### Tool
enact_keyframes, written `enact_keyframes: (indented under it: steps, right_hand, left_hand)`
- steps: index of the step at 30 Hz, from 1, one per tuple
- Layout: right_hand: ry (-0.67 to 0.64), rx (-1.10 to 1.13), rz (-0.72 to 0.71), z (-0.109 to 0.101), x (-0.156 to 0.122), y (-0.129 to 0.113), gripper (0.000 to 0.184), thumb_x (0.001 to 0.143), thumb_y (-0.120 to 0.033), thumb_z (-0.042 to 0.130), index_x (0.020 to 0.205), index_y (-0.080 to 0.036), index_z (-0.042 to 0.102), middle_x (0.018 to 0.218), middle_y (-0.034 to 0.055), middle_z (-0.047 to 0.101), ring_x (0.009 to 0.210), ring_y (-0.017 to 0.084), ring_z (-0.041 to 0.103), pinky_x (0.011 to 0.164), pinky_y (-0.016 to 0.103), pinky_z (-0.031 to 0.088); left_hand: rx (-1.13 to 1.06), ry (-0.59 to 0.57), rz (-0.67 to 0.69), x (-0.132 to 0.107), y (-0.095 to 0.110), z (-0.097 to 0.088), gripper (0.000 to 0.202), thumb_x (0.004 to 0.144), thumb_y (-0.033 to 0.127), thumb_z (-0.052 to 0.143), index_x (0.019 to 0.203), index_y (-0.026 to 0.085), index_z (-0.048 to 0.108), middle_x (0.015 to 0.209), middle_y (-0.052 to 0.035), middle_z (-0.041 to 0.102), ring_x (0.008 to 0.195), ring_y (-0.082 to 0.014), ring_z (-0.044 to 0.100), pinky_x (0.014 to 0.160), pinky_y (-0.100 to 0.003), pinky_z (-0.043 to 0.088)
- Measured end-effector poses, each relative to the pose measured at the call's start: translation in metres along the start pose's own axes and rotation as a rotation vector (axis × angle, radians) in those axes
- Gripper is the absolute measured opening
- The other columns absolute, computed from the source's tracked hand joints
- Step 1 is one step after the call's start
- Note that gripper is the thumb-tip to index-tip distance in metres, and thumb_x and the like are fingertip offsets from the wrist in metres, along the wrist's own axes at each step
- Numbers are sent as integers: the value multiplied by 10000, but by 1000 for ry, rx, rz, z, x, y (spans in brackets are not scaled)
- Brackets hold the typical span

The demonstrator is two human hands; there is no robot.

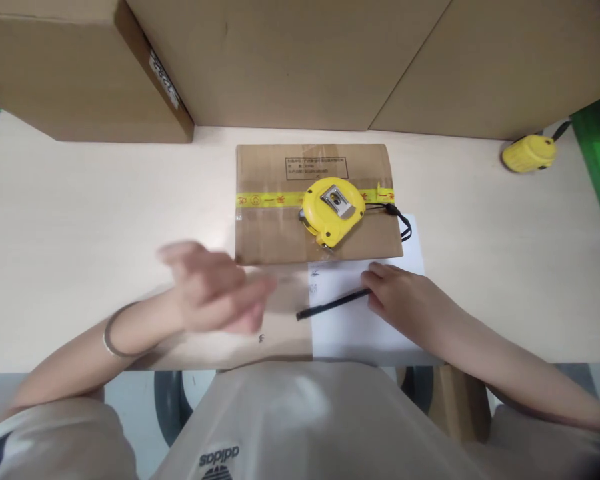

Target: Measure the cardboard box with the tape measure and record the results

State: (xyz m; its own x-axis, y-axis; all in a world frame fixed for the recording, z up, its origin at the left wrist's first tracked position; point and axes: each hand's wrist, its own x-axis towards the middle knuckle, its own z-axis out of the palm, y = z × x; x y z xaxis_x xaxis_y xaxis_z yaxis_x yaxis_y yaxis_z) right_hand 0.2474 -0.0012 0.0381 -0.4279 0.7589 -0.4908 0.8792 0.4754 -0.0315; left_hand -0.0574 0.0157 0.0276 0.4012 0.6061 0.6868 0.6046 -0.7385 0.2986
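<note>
My right hand (397,293) rests on a white sheet of paper (350,340) with its fingers closed on a black pen (333,305). The pen points left across the sheet. Blurred by motion, my left hand (215,287) is raised in front of the box's left corner, fingers apart, with nothing visible in it. A small cardboard box (270,237) with yellow printed tape covers the sheet's far part. On top of it lies a yellow tape measure (333,210), its metal clip facing up and its black wrist strap hanging past the right edge.
Large cardboard boxes (290,67) wall off the back, and another box (80,80) stands at the back left. A second yellow tape measure (529,153) sits at the back right. Handwriting marks the white sheet and the tan surface (285,333) beside it.
</note>
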Motion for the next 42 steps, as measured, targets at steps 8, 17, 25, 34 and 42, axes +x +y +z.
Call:
enact_keyframes:
  steps: [8,17,25,34,42]
  right_hand:
    - [160,149,-230,-50,-10,-3,82,908,-263,625,867,-201,658,770,-1,689,624,142,626,546,265,395]
    - [601,220,-351,-107,51,31,704,874,-613,643,1412,-177,515,1465,174,485,1384,364,440,1123,541,386]
    - [389,749,-323,-92,52,32,628,684,-471,871,1143,-282,486,1176,34,662,980,214,685,745,326,590]
    - [562,684,-486,-110,82,-27,453,875,-400,682,1188,-284,376,1249,47,601,951,204,678,717,342,562]
    - [459,438,-429,-111,91,-41,366,932,-378,595,1237,-223,466,1144,65,693,789,193,669,652,285,453]
  left_hand:
    - [-374,41,-274,17,-67,48,503,954,680,402,1285,373,623,1401,-55,450,1411,-334,379,1222,-589,300]
    - [-582,-18,-408,1,-103,67,632,929,736,422,1442,372,480,1645,-6,271,1572,-353,135,1306,-589,117]
    - [-699,-1,-316,-1,-88,66,467,955,626,494,1343,371,547,1638,4,302,1559,-317,215,1287,-609,187]
    - [-1017,75,-488,5,-70,71,607,970,732,267,1222,315,630,1502,-11,500,1467,-313,402,1254,-569,300]
    - [-919,4,-475,4,-80,65,510,984,660,395,1280,300,603,1438,-48,544,1393,-321,484,1189,-557,396]
